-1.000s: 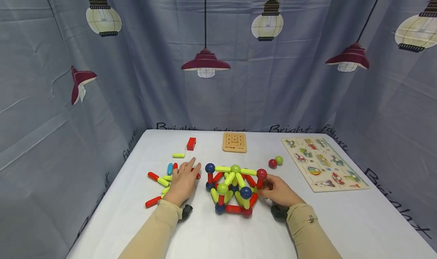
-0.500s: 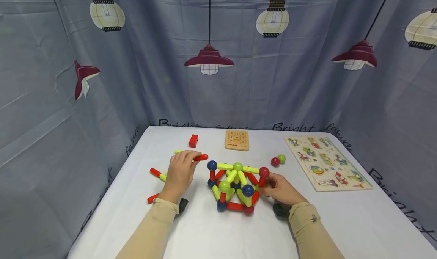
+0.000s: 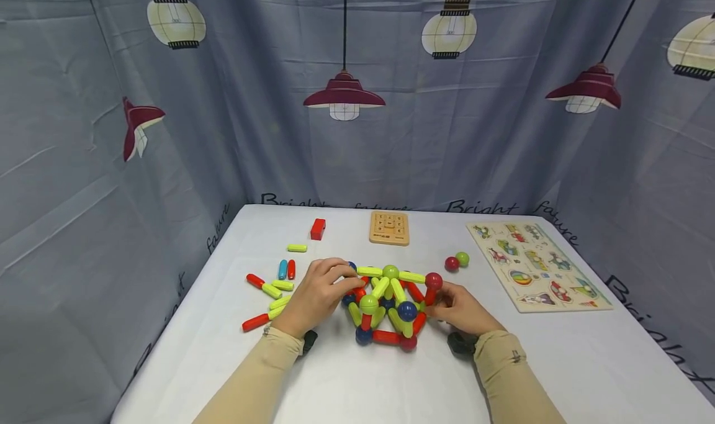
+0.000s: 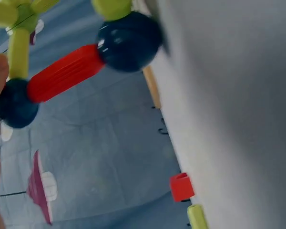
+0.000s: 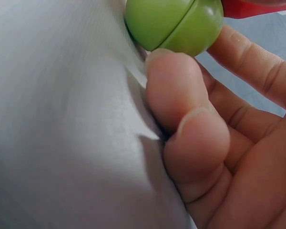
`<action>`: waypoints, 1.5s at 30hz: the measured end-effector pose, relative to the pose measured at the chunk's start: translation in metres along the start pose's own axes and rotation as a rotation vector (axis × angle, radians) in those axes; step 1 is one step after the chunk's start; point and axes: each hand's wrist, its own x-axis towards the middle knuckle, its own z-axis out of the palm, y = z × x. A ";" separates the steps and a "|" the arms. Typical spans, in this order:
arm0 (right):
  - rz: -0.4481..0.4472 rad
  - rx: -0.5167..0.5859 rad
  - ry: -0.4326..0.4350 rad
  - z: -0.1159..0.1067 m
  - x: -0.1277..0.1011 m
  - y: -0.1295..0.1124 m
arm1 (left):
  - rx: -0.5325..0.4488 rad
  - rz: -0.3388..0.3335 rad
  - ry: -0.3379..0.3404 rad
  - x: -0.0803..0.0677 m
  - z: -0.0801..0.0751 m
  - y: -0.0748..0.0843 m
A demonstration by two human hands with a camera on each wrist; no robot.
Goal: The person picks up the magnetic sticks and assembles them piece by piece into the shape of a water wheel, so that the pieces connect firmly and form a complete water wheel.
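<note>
A framework of balls and rods [image 3: 385, 338] in green, red and dark blue, a ball-and-stick building toy, stands mid-table. My left hand [image 3: 324, 290] is at its upper left corner, fingers curled round a red rod mostly hidden by them; a sliver of red shows by a fingertip in the left wrist view. Close to those fingers is a dark blue ball [image 4: 18, 103], joined to a ridged red rod [image 4: 66, 71]. My right hand [image 3: 460, 309] holds the framework's right side, below a red ball [image 3: 433, 280]. In the right wrist view its curled fingertips touch a green ball [image 5: 174, 24].
Loose red, green and blue rods [image 3: 283, 285] lie left of my left hand. Farther back are a red block [image 3: 318, 229] and a wooden number puzzle [image 3: 389, 228]. A red ball [image 3: 452, 264] and green ball [image 3: 462, 259] sit near a picture puzzle board [image 3: 536, 269] at right.
My left hand picked a red rod from the loose pieces and carried it right to the framework's upper left corner. My right hand stays at the framework's right side.
</note>
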 end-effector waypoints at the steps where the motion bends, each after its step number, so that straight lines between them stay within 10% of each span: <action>1: -0.004 0.002 0.000 0.000 0.000 0.000 | -0.003 -0.002 0.008 0.000 0.001 0.001; 11: -0.016 -0.016 0.003 0.001 0.002 0.001 | -0.074 -0.153 -0.043 0.001 0.001 -0.001; 15: -0.007 -0.025 0.002 0.002 0.001 0.002 | 0.024 -0.443 -0.152 -0.005 -0.010 -0.010; 20: 0.002 -0.025 -0.005 0.003 0.001 0.002 | 0.140 -0.780 -0.494 -0.019 -0.015 -0.015; 25: -0.004 -0.018 -0.001 0.001 -0.001 0.000 | 0.054 -0.762 -0.611 -0.022 -0.008 -0.016; 40: 0.006 0.004 -0.006 0.004 0.000 0.002 | 0.044 -0.733 -0.523 -0.023 -0.003 -0.017; 45: 0.023 -0.003 0.006 0.003 0.001 0.002 | 0.052 -0.694 -0.378 -0.020 0.001 -0.018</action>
